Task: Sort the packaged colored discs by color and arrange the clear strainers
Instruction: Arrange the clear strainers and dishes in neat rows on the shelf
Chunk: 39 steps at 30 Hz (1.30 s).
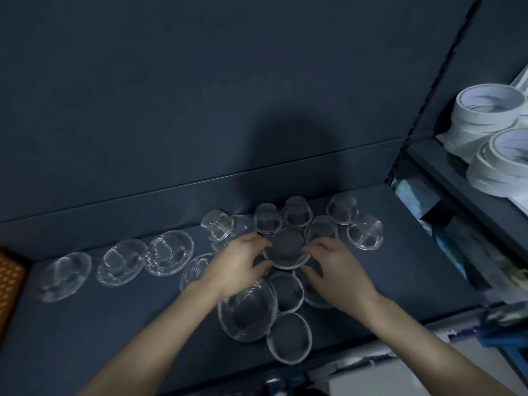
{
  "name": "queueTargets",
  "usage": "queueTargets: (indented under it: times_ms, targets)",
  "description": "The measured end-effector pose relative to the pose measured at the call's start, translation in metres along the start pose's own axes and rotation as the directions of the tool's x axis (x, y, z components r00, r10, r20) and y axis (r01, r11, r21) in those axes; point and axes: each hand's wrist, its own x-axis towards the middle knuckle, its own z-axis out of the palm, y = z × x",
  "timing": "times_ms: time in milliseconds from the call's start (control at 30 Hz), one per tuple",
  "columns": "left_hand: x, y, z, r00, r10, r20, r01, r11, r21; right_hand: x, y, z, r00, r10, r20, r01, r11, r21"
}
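Observation:
Several clear strainers lie on a dark shelf (114,324). My left hand (238,262) and my right hand (334,267) grip one round mesh strainer (287,248) by its left and right rim, at the middle of the cluster. More mesh strainers (288,337) lie below it toward the shelf's front. Small cup-shaped strainers (297,211) stand behind it near the back wall. A row of flat clear strainers (168,252) runs off to the left. No coloured discs are in view.
Rolls of white tape (485,110) are stacked on a neighbouring shelf at the right, with blue packages (411,192) below them. An orange perforated item (10,284) sits at the left edge. The shelf's back wall (200,110) rises just behind the strainers.

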Motion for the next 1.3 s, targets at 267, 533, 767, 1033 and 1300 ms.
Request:
queueTargets:
  times_ms: [267,533,767,1033,1300]
  targets:
    - [-0.064,-0.063,-0.022,0.991,-0.131,0.013,0.131,0.991,0.019,0.001,-0.060,0.032,0.979,0.051,0.198,-0.039,0.997,-0.065]
    - [-0.085,-0.092,-0.022,0.982,-0.163,0.094,0.170,0.983,-0.075,0.007,-0.092,0.051,0.976,0.086,0.202,-0.039,0.973,-0.226]
    - [-0.103,-0.101,-0.023,0.969,-0.243,0.036,0.245,0.961,-0.128,0.016,-0.111,0.054,0.986,0.130,0.108,-0.134,0.990,0.034]
    - [-0.165,-0.138,-0.051,0.906,-0.385,-0.177,0.344,0.912,-0.222,0.028,-0.153,0.077,0.999,0.000,-0.053,0.011,0.977,0.212]
    - [-0.222,-0.181,-0.076,0.798,-0.529,-0.290,0.480,0.848,-0.226,0.035,-0.208,0.119,0.980,-0.137,-0.143,0.181,0.910,0.372]
